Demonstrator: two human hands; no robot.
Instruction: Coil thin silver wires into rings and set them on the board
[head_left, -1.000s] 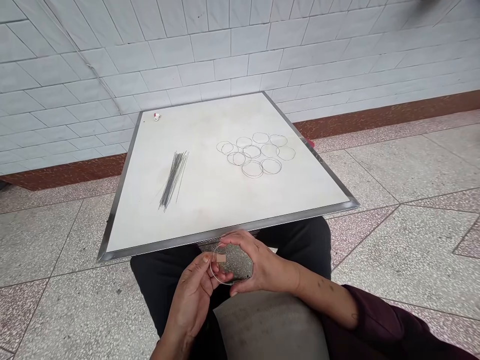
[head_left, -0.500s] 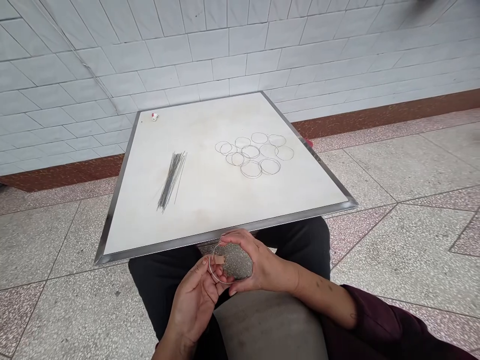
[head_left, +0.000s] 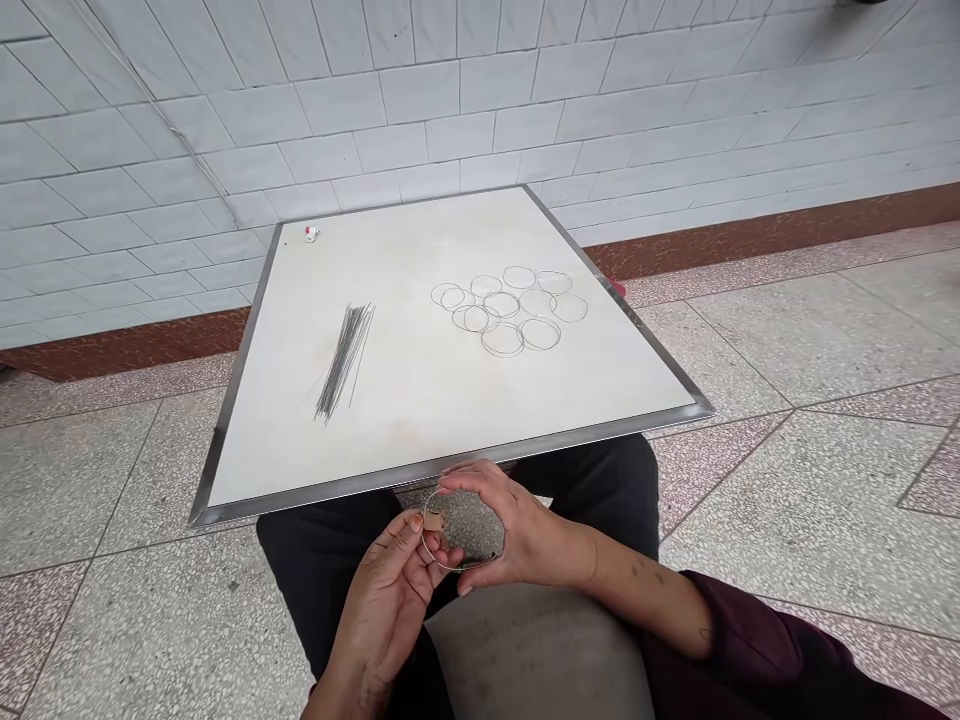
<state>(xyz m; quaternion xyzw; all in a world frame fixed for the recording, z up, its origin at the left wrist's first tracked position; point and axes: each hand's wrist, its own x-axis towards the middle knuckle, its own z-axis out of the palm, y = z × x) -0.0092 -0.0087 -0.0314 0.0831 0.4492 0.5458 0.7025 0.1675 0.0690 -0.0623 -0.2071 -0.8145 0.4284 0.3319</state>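
A thin wire ring (head_left: 429, 553) is held between my two hands, below the table's near edge. My left hand (head_left: 394, 585) pinches the ring's left side between thumb and fingers, with a small tan piece (head_left: 434, 522) at its fingertips. Curved around the ring's right side, my right hand (head_left: 517, 525) grips it with thumb below and fingers above. On the white table (head_left: 420, 400) lie a bundle of straight dark wires (head_left: 343, 362) at the left and several overlapping wire rings (head_left: 540, 333) at the right.
A small white and red object (head_left: 312, 235) sits near the table's far left corner. The table has a metal rim (head_left: 450, 468) and stands against a white tiled wall (head_left: 420, 95). My legs (head_left: 322, 560) are under its near edge, above a speckled floor (head_left: 840, 490).
The ring's left side and the tan piece have shifted slightly in my left fingertips, and the left thumb has moved a little right. My right hand keeps nearly the same hold.
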